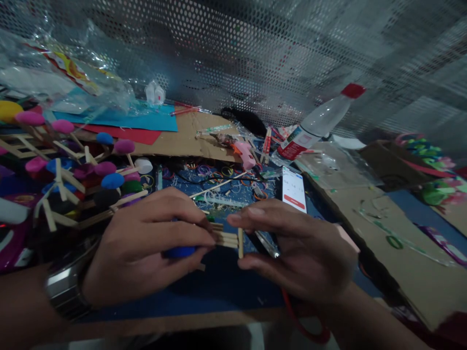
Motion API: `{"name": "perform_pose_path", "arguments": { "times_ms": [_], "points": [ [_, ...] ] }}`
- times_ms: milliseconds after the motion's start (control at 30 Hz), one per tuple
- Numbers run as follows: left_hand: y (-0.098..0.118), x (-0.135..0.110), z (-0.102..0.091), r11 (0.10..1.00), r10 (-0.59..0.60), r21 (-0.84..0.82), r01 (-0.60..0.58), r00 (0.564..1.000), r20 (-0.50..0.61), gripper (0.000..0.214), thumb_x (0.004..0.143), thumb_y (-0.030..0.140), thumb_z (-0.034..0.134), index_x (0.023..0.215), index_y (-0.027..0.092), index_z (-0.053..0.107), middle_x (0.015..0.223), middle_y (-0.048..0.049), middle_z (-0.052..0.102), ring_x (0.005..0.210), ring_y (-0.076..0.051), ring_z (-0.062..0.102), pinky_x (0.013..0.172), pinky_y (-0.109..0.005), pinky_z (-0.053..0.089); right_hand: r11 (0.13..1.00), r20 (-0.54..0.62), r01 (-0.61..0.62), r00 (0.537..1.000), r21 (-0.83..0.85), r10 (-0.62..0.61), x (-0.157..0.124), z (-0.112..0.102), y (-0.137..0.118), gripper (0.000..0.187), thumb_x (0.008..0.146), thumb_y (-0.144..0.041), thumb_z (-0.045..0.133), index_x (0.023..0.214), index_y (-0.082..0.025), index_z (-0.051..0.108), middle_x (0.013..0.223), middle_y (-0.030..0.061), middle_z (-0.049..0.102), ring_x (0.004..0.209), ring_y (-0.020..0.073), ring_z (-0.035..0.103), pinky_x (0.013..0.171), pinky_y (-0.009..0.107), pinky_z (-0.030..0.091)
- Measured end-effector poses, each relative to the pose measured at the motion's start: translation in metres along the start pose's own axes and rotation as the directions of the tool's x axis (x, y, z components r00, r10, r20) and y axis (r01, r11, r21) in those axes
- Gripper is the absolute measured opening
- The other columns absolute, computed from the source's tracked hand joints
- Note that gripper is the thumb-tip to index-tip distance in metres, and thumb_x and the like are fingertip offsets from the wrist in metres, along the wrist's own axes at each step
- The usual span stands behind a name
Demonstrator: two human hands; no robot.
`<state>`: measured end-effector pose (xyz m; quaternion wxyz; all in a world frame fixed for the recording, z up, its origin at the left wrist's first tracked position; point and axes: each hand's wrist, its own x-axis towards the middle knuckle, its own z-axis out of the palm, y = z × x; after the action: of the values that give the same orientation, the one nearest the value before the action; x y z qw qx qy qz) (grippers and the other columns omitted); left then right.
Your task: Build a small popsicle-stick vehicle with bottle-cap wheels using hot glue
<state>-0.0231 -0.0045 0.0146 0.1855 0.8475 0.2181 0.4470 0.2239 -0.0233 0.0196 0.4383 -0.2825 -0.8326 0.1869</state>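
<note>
My left hand, with a watch on its wrist, pinches a bundle of light wooden sticks. Something blue and rounded shows under its fingers, partly hidden. Between thumb and fingertips, my right hand grips a short wooden stick, set crosswise at the ends of the bundle. Whether the two are joined I cannot tell. Scissors also rest in the right hand: their metal blades poke out past the palm, and a red handle hangs below.
Stick pieces with colourful round ends crowd the left. Behind are cardboard, blue paper and a plastic bottle. A lit phone lies behind my right hand. Scraps and rubber bands litter the blue surface; more cardboard lies right.
</note>
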Motion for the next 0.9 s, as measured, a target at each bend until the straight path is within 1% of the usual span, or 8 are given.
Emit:
{"name": "perform_pose_path", "arguments": {
  "times_ms": [233, 333, 567, 800, 900],
  "points": [
    [-0.0014, 0.0028, -0.0041, 1.000, 0.023, 0.017, -0.024, 0.999, 0.032, 0.015, 0.085, 0.008, 0.074, 0.094, 0.020, 0.073, 0.092, -0.0040, 0.076, 0.085, -0.017, 0.071, 0.076, -0.030, 0.062, 1.000, -0.009, -0.018, 1.000, 0.003, 0.018, -0.0019, 0.0006, -0.0006, 0.064, 0.081, -0.020, 0.085, 0.139, -0.027, 0.059, 0.112, 0.0040, 0.080, 0.100, 0.0213, 0.075, 0.088, 0.036, 0.062],
    [-0.0014, 0.0027, -0.0041, 1.000, 0.020, 0.016, -0.021, 0.999, 0.034, 0.015, 0.085, 0.008, 0.074, 0.094, 0.020, 0.073, 0.091, -0.0043, 0.076, 0.085, -0.017, 0.071, 0.075, -0.030, 0.062, 1.000, -0.023, 0.003, 1.000, -0.001, -0.003, -0.0013, 0.0012, -0.0015, 0.063, 0.082, -0.020, 0.084, 0.140, -0.026, 0.059, 0.112, 0.0049, 0.081, 0.098, 0.0222, 0.075, 0.088, 0.037, 0.063],
    [-0.0008, 0.0015, -0.0014, 1.000, 0.022, 0.003, -0.022, 1.000, 0.001, 0.013, 0.083, 0.005, 0.075, 0.090, 0.016, 0.074, 0.090, -0.0058, 0.075, 0.086, -0.016, 0.070, 0.077, -0.029, 0.060, 1.000, -0.013, 0.003, 1.000, -0.009, -0.003, -0.0013, 0.0010, 0.0002, 0.064, 0.082, -0.021, 0.083, 0.141, -0.028, 0.058, 0.110, 0.0052, 0.081, 0.096, 0.0237, 0.077, 0.084, 0.038, 0.064],
    [-0.0014, 0.0013, -0.0017, 1.000, 0.023, 0.021, -0.023, 1.000, 0.008, 0.014, 0.085, 0.008, 0.075, 0.093, 0.020, 0.074, 0.090, -0.0038, 0.076, 0.086, -0.017, 0.071, 0.077, -0.031, 0.061, 1.000, -0.006, -0.012, 1.000, -0.027, 0.012, -0.0013, 0.0001, -0.0015, 0.064, 0.082, -0.021, 0.084, 0.140, -0.029, 0.059, 0.108, 0.0045, 0.082, 0.093, 0.0245, 0.077, 0.083, 0.040, 0.064],
    [-0.0020, 0.0004, -0.0016, 0.999, 0.034, 0.028, -0.034, 0.999, 0.008, 0.015, 0.084, 0.008, 0.075, 0.094, 0.019, 0.074, 0.091, -0.0042, 0.076, 0.086, -0.017, 0.071, 0.078, -0.030, 0.061, 1.000, -0.019, -0.006, 1.000, -0.020, 0.006, -0.0018, 0.0001, -0.0016, 0.064, 0.082, -0.020, 0.083, 0.141, -0.029, 0.059, 0.110, 0.0043, 0.081, 0.095, 0.0239, 0.076, 0.084, 0.039, 0.064]
  ]
}}
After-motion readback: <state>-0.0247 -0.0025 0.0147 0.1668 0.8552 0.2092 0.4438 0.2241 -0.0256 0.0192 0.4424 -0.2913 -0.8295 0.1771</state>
